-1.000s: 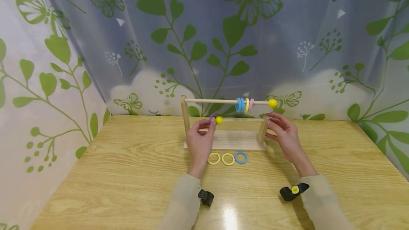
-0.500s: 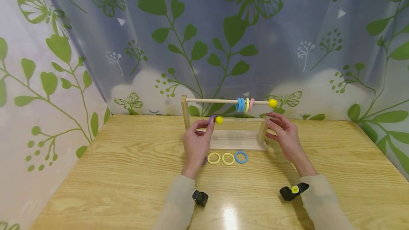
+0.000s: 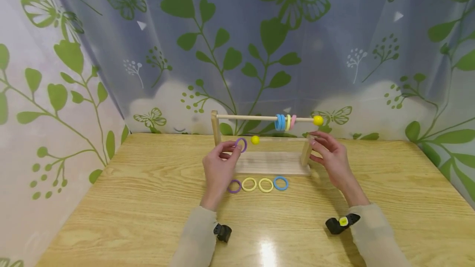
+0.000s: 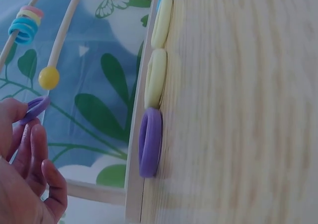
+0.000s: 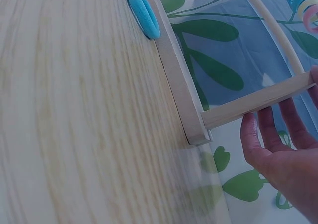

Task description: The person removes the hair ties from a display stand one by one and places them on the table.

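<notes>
My left hand (image 3: pixel 219 168) pinches a purple ring (image 3: pixel 241 145) between thumb and fingertips. The ring is just left of the yellow ball (image 3: pixel 255 139) that ends the lower rod, with a small gap between them. My right hand (image 3: pixel 332 155) grips the right post (image 3: pixel 306 151) of the wooden stand near its top, fingers behind and thumb in front. On the stand's upper rod (image 3: pixel 245 117) hang blue rings (image 3: pixel 280 122), a yellow ring (image 3: pixel 288 122) and a pink ring (image 3: pixel 293 122). In the left wrist view, the held purple ring (image 4: pixel 36 110) is tilted below the ball.
In front of the stand's base (image 3: pixel 271 163), a second purple ring (image 3: pixel 234 186), two yellow rings (image 3: pixel 265 185) and a blue ring (image 3: pixel 281 183) lie in a row on the wooden table (image 3: pixel 156 217). A patterned curtain (image 3: pixel 237 52) hangs behind.
My left hand has moved left and slightly down with the purple ring, away from the lower rod's ball, uncovering the purple ring on the table. My right hand stays on the post.
</notes>
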Action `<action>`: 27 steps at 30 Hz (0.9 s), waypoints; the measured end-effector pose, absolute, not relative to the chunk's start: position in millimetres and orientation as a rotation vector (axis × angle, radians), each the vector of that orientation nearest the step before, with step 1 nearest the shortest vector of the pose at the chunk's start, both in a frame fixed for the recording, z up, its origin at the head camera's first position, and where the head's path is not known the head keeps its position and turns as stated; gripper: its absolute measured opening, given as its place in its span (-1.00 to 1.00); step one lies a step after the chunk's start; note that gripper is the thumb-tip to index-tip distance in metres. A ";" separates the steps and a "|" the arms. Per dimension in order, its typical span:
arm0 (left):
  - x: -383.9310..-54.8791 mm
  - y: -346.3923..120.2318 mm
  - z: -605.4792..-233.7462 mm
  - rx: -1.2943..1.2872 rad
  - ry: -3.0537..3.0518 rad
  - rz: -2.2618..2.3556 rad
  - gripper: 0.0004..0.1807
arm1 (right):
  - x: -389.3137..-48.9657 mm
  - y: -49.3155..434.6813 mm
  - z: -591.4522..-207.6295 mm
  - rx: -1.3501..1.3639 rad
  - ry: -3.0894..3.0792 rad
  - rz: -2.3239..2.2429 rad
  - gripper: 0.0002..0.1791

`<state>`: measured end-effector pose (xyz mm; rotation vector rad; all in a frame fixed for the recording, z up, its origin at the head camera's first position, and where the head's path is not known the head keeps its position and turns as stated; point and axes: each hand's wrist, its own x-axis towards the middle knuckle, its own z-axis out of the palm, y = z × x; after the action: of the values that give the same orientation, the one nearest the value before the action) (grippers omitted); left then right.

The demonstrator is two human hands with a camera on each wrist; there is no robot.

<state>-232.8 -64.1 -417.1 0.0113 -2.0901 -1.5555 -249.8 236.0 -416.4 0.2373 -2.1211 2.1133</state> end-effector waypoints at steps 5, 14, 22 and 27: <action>-229.1 -68.9 -415.8 -0.036 -2.105 -1.544 -0.83 | -249.5 236.1 -416.3 0.242 -2.124 2.114 -0.58; -225.1 -72.6 -414.2 -0.081 -2.144 -1.566 -0.84 | -249.5 236.0 -416.2 0.236 -2.133 2.104 -0.54; -223.8 -76.1 -415.2 -0.134 -2.203 -1.566 -0.88 | -249.1 236.4 -416.5 0.242 -2.133 2.097 -0.59; -222.2 -80.2 -416.1 -0.135 -2.252 -1.561 -0.90 | -249.2 236.3 -416.8 0.240 -2.132 2.096 -0.60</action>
<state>-222.2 -80.2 -416.1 -0.1352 -2.2524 -1.5609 -249.2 236.3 -416.8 0.2396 -2.1321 2.0964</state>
